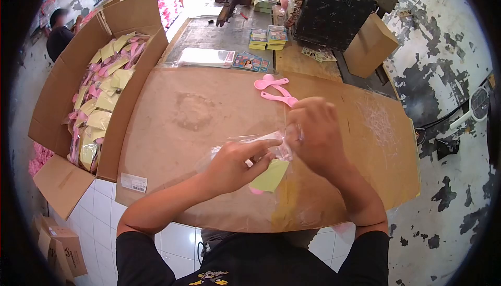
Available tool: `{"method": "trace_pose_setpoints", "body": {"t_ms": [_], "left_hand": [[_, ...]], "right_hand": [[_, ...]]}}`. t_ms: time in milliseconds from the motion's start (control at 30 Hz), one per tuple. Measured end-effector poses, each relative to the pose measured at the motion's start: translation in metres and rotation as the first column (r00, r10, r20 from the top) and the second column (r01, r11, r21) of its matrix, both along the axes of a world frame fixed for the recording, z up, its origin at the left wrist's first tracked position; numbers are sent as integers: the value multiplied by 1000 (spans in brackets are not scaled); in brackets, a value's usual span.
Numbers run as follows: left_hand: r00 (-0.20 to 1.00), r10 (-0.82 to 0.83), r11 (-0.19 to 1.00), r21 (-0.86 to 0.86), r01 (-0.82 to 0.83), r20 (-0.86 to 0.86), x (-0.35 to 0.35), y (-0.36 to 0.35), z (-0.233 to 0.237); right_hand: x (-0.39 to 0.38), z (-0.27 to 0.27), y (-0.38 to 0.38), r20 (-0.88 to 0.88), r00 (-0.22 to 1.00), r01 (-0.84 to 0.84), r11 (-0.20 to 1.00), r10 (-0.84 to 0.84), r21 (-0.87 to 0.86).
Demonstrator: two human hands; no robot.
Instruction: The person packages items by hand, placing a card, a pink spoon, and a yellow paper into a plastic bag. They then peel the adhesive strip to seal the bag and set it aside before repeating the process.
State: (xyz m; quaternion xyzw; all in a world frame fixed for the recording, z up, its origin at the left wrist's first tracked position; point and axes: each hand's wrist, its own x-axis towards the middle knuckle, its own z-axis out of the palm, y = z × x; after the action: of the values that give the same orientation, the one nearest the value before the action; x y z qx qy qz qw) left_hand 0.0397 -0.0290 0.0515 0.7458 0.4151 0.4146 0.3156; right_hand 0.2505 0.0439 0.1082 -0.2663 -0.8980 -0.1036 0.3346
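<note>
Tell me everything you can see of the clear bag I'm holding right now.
The clear bag is small, thin, glossy see-through plastic, crumpled near its top. It lies over the brown cardboard sheet, between both hands: the left hand pinches it from the left, and the right hand grips its upper right end. Inside, a yellow-green card shows through, with a pink piece peeking out below it. Whether the mouth is open cannot be told.

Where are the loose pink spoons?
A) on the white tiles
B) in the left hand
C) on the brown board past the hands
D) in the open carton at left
C: the pink spoons lie on the brown board beyond the right hand; it and the left hand hold the clear bag.
</note>
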Motion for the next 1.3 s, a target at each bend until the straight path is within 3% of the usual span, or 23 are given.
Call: {"method": "trace_pose_setpoints", "body": {"t_ms": [33,67,133,167,233,300,367,400,433,500,633,700,767,833,900,1000,1100,1200,1300], "left_hand": [[997,3,994,-109,5,73,-1,1,-1],[990,12,976,-217,20,144,-2,3,-3],[958,29,932,-354,77,285,-1,6,-8],[935,34,917,-384,112,354,-1,8,-11],[896,45,901,-406,155,442,0,12,-13],[874,53,899,-405,169,483,1,12,-15],[874,46,898,-404,176,484,2,11,-17],[874,44,899,-400,176,484,2,13,-17],[909,51,903,-407,134,413,0,15,-19],[963,63,906,-420,55,263,-3,18,-24],[918,76,914,-394,92,389,4,18,-25],[906,91,920,-383,83,413,7,18,-28],[896,91,915,-391,97,435,7,20,-30],[889,90,906,-407,114,450,8,17,-31],[886,81,898,-419,133,456,9,17,-30],[867,77,897,-415,156,492,10,13,-26],[858,82,897,-412,158,508,8,14,-27],[822,50,900,-382,209,568,8,15,-26],[851,80,880,-438,185,519,6,15,-30]], "right_hand": [[10,5,2,-85,994,-96,953,74,-287],[26,12,5,-188,975,-202,817,116,-541],[69,26,5,-398,911,-408,350,105,-843],[99,31,2,-490,870,-493,71,56,-867],[171,6,21,-749,662,-748,-79,-21,-659],[232,-15,45,-436,873,-354,331,-219,-875],[279,-34,65,-142,841,204,550,-522,-810],[289,-40,72,-42,736,477,562,-675,-676],[293,-46,72,32,697,649,610,-717,-455],[297,-57,57,126,557,820,568,-821,74],[264,-48,44,19,763,623,728,-646,-286],[208,-33,37,-69,860,450,816,-505,-363],[156,-27,21,-76,909,369,876,-410,-312],[114,-28,6,-130,972,73,779,-195,-623],[78,-27,-3,-173,985,-155,495,11,-855],[41,-31,-13,-292,952,-306,308,92,-901],[33,-60,-2,-539,842,-537,72,-4,-840],[38,-57,4,-510,858,-509,32,-63,-860],[41,-62,3,-553,829,-551,50,-81,-833]]}}
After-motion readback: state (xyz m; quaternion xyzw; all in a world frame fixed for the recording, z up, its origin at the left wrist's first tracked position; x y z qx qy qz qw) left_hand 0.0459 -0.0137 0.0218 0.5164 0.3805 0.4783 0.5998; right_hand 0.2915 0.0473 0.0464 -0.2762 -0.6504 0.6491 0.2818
